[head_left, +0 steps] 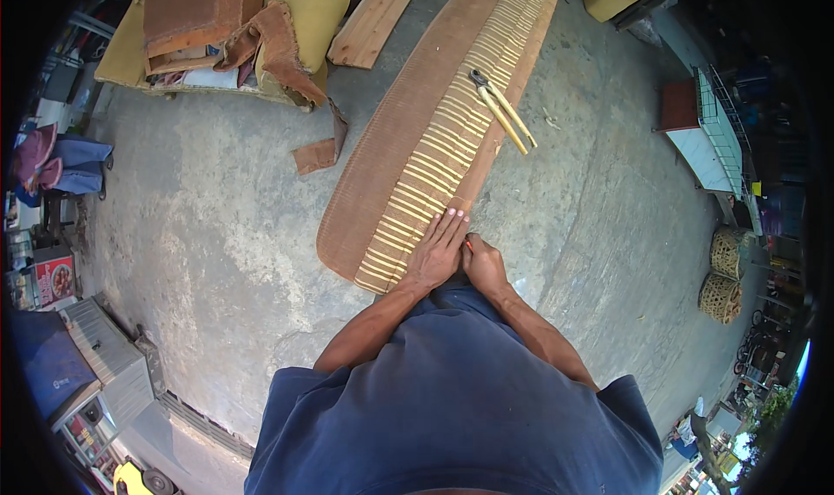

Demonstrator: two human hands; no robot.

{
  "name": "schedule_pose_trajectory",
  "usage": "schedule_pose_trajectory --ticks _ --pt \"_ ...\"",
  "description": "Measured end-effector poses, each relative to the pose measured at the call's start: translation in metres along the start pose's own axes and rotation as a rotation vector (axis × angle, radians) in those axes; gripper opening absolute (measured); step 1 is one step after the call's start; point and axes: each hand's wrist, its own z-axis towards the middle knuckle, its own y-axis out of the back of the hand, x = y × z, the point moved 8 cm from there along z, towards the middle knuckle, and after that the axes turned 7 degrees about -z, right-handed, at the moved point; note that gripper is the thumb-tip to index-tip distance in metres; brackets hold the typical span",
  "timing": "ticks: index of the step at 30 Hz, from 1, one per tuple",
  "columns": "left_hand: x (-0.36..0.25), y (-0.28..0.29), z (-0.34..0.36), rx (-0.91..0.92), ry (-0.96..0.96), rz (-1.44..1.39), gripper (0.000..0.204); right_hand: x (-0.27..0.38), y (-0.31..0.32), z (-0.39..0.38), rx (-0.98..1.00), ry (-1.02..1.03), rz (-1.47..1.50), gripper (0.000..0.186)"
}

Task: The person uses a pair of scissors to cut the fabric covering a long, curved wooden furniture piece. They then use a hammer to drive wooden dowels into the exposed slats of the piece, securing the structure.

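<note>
A long brown fabric panel (365, 191), with a band of short yellow stripes along its length, stretches away from me over the floor. My left hand (439, 252) lies flat on its near right end, fingers stretched forward. Just beside it, at the panel's edge, my right hand (484, 264) is closed around something small. Only an orange-red bit (469, 245) pokes out at the fingers; its kind is hidden. Farther up, a pair of pincers (500, 111) with long cream handles rests across the striped band, its handles overhanging the right edge.
Brown covers and a torn strip lie on a yellow upholstered seat (300, 26) at the far left. A wooden board (378, 22) is beside it. One fabric scrap (317, 155) lies on the concrete floor (217, 208). Woven baskets (721, 297) stand at the right.
</note>
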Motion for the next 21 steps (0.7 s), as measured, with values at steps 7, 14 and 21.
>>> schedule_pose_trajectory --ticks 7,14,21 --pt "0.000 -0.004 -0.007 0.013 -0.025 -0.006 0.056 0.007 -0.007 -0.008 -0.037 -0.051 -0.064 0.020" --pt "-0.007 0.018 -0.036 0.077 -0.067 0.000 0.053 -0.029 -0.003 -0.045 0.569 -0.727 0.833 0.028" --pt "-0.009 0.015 -0.043 0.121 -0.049 0.072 0.051 -0.037 -0.001 -0.036 0.637 -0.748 0.957 0.027"
